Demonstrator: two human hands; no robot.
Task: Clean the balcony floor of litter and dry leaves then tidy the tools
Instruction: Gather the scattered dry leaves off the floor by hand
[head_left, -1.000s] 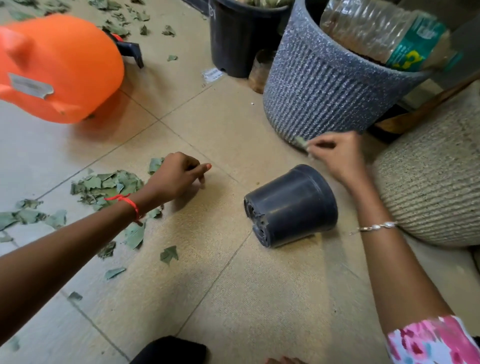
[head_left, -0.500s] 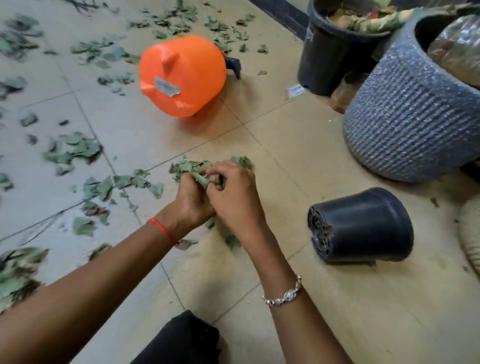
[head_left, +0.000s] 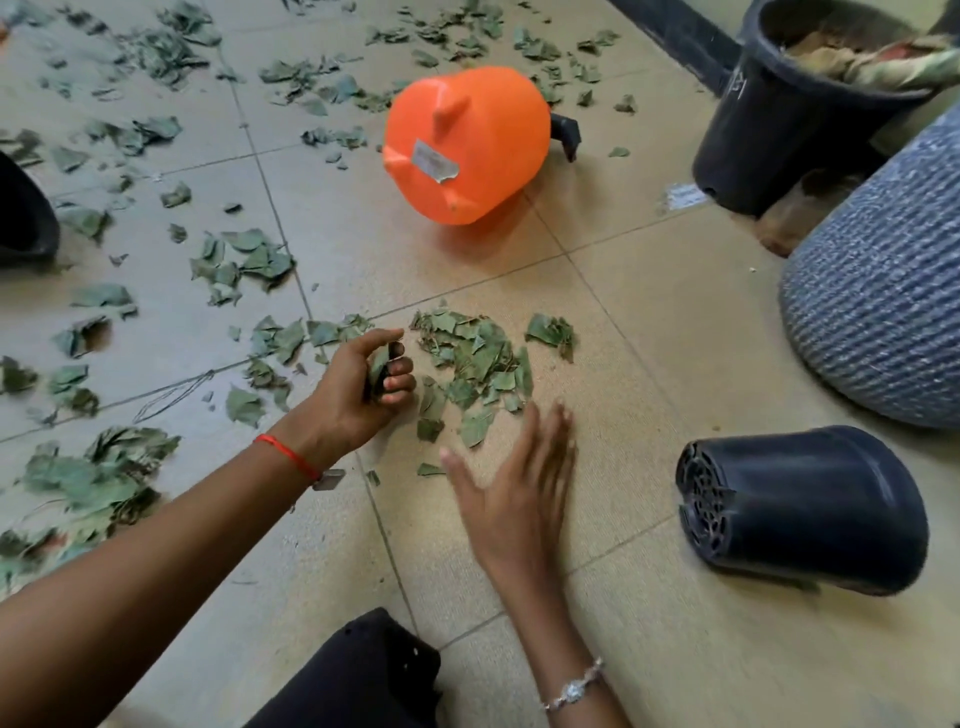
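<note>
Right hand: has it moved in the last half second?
Yes. The right hand has parted from the left hand, which grips leaf pieces, and drawn back toward the camera, to the near edge of the leaf pile; it is open.

The flat right hand (head_left: 514, 493) was blurry. The left hand (head_left: 353, 400) hid most of the dry green leaf bits (head_left: 376, 369) it held. At three o'clock, the edge cut off the ribbed grey-blue pot (head_left: 878, 312).

Grey ribbed planter (head_left: 883, 312), upright black pot (head_left: 769, 135)
</note>
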